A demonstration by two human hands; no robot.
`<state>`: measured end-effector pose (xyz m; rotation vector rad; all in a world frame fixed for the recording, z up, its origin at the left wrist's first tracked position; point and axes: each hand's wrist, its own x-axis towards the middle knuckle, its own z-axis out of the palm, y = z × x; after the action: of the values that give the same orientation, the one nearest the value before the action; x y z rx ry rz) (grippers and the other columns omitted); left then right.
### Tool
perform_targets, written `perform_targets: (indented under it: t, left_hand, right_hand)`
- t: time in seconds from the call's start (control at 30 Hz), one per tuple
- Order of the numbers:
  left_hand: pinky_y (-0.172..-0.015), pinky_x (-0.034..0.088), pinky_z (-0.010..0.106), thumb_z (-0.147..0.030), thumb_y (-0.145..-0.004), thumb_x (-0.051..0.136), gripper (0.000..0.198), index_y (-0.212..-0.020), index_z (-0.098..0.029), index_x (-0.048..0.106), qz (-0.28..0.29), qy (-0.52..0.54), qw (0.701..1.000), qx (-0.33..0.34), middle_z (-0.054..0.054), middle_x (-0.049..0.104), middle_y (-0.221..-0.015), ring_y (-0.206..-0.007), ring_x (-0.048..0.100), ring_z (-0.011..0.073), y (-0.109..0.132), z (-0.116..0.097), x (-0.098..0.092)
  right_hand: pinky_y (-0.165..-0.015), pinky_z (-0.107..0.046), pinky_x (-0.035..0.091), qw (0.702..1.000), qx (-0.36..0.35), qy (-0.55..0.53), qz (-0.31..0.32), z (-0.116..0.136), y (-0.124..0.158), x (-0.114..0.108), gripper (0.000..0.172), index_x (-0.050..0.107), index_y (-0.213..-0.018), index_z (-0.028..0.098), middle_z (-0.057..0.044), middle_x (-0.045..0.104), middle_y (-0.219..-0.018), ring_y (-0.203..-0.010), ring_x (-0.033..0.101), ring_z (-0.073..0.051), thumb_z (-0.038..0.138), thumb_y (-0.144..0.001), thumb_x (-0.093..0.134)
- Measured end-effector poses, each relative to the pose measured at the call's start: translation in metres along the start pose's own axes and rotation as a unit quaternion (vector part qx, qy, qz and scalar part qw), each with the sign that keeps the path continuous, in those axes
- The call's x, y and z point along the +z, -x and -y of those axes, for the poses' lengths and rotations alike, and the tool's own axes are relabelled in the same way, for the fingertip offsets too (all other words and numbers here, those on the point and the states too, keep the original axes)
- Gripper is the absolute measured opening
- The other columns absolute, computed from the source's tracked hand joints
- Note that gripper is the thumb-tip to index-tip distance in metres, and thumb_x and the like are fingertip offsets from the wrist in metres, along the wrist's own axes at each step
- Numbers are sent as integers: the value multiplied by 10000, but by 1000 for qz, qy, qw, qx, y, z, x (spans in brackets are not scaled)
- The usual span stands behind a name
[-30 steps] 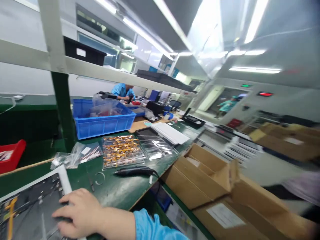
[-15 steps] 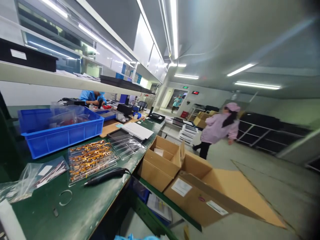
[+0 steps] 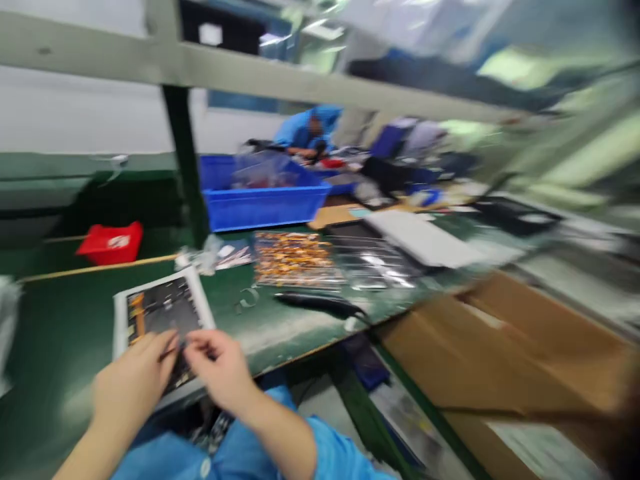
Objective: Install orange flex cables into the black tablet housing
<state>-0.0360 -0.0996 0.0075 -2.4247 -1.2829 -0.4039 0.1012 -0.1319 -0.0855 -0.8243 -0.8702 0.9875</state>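
Observation:
An opened tablet-like device with a white frame lies on the green bench before me. Its dark interior shows an orange flex cable along the left side. My left hand is over its lower left part, fingers pinched together. Close beside it, my right hand pinches too, above the right edge. Between the fingertips the view is blurred; whatever they hold is too small to name. To the right lie a black pen-shaped electric screwdriver and a clear tray of orange flex cables.
Behind the trays stands a blue bin with plastic bags inside. A red box sits at the left by a dark post. Empty clear trays lie right of the cables. Cardboard boxes flank the bench at right. Another person works beyond.
My view has swung left and down from the room to the bench. Both hands and the opened device have come into sight. The walking person in pink has left the view.

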Motion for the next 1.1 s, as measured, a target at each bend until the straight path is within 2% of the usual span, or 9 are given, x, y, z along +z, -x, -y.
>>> perform_targets:
  t: [0.07, 0.2, 0.53, 0.63, 0.77, 0.83, 0.93, 1.03, 1.1]
  left_hand:
    - [-596, 399, 281, -319, -983, 523, 257, -1075, -237, 749, 38, -34, 999, -19, -1, 729, -985, -842, 695, 180, 5, -6, -8]
    - [-621, 398, 297, -293, -985, 534, 229, -1065, -259, 746, 84, -41, 993, -76, -29, 714, -944, -836, 690, 163, 2, -16, -6]
    - [-637, 385, 298, -291, -969, 560, 209, -1066, -266, 743, 90, 5, 991, -102, -15, 708, -928, -836, 675, 173, 10, -24, -16]
    - [-628, 381, 291, -288, -973, 557, 208, -1063, -257, 742, 68, 10, 994, -88, -8, 709, -915, -810, 667, 167, 12, -25, -15]
    - [-602, 387, 303, -274, -983, 540, 207, -1038, -237, 737, 23, 14, 998, -49, -13, 694, -872, -755, 659, 169, 16, -26, -15]
    - [-612, 408, 306, -270, -973, 555, 207, -1077, -234, 730, 21, 27, 999, -39, -9, 696, -902, -777, 666, 179, 17, -26, -17]
    - [-698, 463, 309, -269, -942, 599, 280, -1201, -242, 700, 52, 82, 994, -59, 2, 703, -995, -881, 676, 198, 18, -23, -23]
    - [-795, 499, 301, -282, -893, 661, 364, -1256, -253, 681, 106, 222, 961, -130, 2, 706, -1000, -896, 667, 175, 18, -15, -31]
    - [-807, 515, 277, -280, -849, 706, 422, -1267, -232, 674, 155, 354, 902, -192, 3, 703, -939, -848, 659, 147, 18, -7, -35]
  right_hand:
    - [-815, -232, 556, 999, 34, -21, 16, 4, 1, -8, 385, 719, -1153, 103, -82, 698, -936, -837, 660, -131, 364, -873, 673]
    - [-813, -244, 555, 996, 70, -35, 40, 1, 6, -12, 424, 692, -1151, 93, -102, 688, -959, -850, 656, -135, 419, -879, 702]
    - [-782, -269, 598, 995, 73, -28, 65, 14, 17, -4, 381, 724, -1060, 114, -114, 709, -970, -836, 690, -159, 426, -842, 744]
    - [-759, -261, 597, 994, 82, -43, 65, 17, 17, -2, 353, 731, -1002, 122, -116, 712, -982, -831, 693, -163, 431, -833, 757]
    - [-739, -242, 577, 993, 91, -47, 65, 22, 18, 0, 329, 733, -913, 125, -93, 699, -873, -785, 671, -153, 443, -834, 757]
    - [-729, -229, 563, 992, 95, -53, 67, 24, 18, 1, 328, 731, -889, 126, -83, 684, -836, -759, 650, -140, 450, -840, 753]
    - [-700, -213, 544, 990, 111, -73, 52, 25, 17, 1, 349, 724, -879, 123, -79, 670, -824, -720, 619, -122, 465, -829, 766]
    - [-664, -200, 523, 986, 135, -93, 9, 23, 15, -3, 400, 709, -873, 115, -66, 644, -791, -683, 589, -110, 495, -788, 799]
    - [-637, -186, 502, 982, 153, -111, -29, 22, 11, -7, 449, 694, -865, 110, -56, 623, -771, -659, 567, -100, 519, -740, 832]
